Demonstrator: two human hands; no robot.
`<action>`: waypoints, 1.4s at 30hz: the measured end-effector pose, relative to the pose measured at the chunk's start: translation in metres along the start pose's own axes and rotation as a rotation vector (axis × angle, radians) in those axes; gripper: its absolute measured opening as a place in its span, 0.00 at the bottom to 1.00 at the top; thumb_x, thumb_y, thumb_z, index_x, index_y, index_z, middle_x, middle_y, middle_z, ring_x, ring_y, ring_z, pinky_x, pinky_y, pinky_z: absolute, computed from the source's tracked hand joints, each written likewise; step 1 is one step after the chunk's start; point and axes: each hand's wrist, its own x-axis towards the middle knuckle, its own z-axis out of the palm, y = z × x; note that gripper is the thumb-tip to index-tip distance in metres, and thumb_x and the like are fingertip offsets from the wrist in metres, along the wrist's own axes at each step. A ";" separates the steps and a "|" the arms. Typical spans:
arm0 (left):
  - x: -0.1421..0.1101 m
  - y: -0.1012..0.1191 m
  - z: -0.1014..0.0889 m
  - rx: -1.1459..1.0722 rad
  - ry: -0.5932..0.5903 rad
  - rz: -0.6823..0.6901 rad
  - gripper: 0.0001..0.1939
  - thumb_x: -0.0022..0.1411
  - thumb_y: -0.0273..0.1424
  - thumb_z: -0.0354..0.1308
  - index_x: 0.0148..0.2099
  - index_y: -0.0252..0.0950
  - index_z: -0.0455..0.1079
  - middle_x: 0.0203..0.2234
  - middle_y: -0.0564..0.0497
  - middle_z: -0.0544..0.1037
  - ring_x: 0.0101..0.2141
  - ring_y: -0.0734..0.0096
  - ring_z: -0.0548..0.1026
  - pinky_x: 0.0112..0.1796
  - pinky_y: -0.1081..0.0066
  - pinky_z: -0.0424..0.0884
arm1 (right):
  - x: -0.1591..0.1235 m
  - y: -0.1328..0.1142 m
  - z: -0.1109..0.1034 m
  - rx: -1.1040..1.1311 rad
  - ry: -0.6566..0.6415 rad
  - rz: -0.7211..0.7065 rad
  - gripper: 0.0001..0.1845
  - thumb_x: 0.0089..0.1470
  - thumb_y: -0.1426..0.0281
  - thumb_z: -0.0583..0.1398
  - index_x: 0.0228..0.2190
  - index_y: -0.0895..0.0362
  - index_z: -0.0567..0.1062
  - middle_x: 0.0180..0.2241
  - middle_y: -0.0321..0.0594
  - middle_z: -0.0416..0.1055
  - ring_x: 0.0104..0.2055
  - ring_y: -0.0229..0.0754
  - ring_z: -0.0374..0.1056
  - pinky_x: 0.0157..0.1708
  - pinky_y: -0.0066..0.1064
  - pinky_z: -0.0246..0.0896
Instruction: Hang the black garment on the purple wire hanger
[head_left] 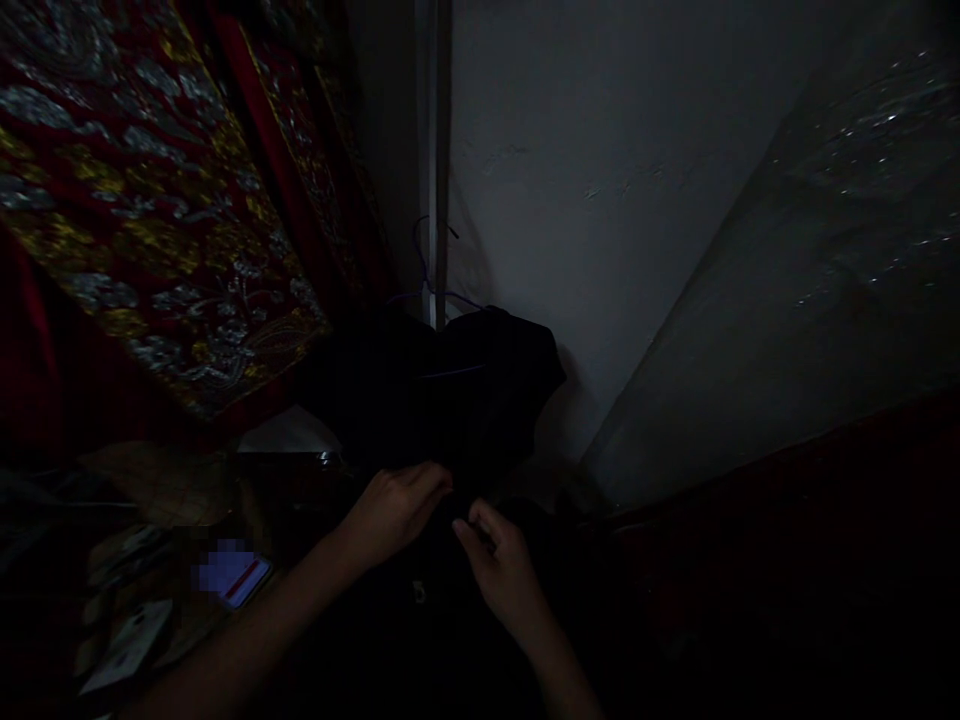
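A black garment (495,385) hangs on a thin purple wire hanger (426,262) against the wall, its lower part lost in darkness. My left hand (401,503) reaches to the garment's lower front, thumb and fingertips pinched together on the dark cloth. Slightly lower and to the right is my right hand (499,560), its fingers curled and the thumb pointing toward the left hand. What lies between the right thumb and forefinger is too dark to make out.
Red cloth with gold and silver embroidery (172,200) hangs at the left. Below it lie a lit phone (244,582) and a pale flat object (131,645). A narrow vertical strip (433,120) runs down the wall; translucent sheeting (810,280) covers the right side.
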 end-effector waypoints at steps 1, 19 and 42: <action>0.006 -0.003 -0.007 0.015 0.020 0.003 0.08 0.71 0.25 0.49 0.44 0.39 0.69 0.35 0.51 0.81 0.34 0.70 0.80 0.33 0.74 0.72 | 0.001 0.001 0.000 -0.005 -0.006 -0.005 0.19 0.63 0.55 0.54 0.26 0.53 0.60 0.24 0.31 0.54 0.28 0.37 0.54 0.29 0.28 0.52; 0.094 -0.030 -0.112 0.263 0.445 0.181 0.08 0.73 0.29 0.50 0.45 0.35 0.70 0.37 0.48 0.79 0.37 0.69 0.78 0.39 0.73 0.71 | 0.084 -0.073 -0.056 -0.095 -0.056 -0.364 0.21 0.63 0.63 0.58 0.57 0.53 0.70 0.33 0.36 0.75 0.35 0.39 0.71 0.39 0.32 0.65; 0.086 -0.065 -0.049 0.254 0.548 0.282 0.11 0.69 0.21 0.48 0.47 0.34 0.70 0.31 0.49 0.78 0.30 0.71 0.77 0.32 0.73 0.71 | 0.182 -0.145 -0.039 -0.224 0.274 -0.766 0.06 0.62 0.70 0.56 0.31 0.54 0.65 0.27 0.33 0.67 0.29 0.37 0.65 0.33 0.31 0.57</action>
